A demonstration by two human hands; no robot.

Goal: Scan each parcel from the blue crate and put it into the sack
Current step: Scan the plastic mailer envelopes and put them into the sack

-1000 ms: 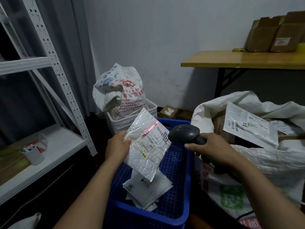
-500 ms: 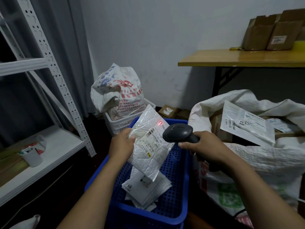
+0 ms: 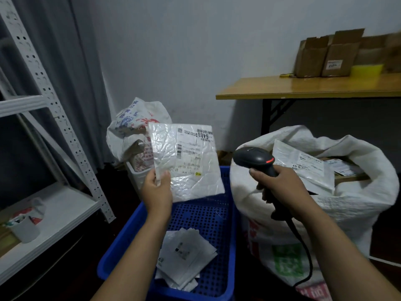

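My left hand [image 3: 157, 192] pinches the lower left corner of a white padded parcel [image 3: 186, 161], held upright above the blue crate [image 3: 225, 224] with its label facing me. My right hand [image 3: 282, 190] grips the handle of a black barcode scanner [image 3: 253, 158], whose head sits right of the parcel and shows a small red light. Several white parcels [image 3: 184, 259] lie in the crate's bottom. The big white sack [image 3: 347, 209] stands open to the right, with parcels [image 3: 303, 166] on top inside it.
A white basket holding a printed bag [image 3: 132, 131] stands behind the crate. A white metal shelf [image 3: 56, 216] with a small cup [image 3: 23, 227] is on the left. A wooden table [image 3: 314, 88] with cardboard boxes [image 3: 325, 55] is at the back right.
My left hand raised the parcel and turned it upright, label toward me. The scanner drew back to the right, away from the label, and its red beam is off the parcel.
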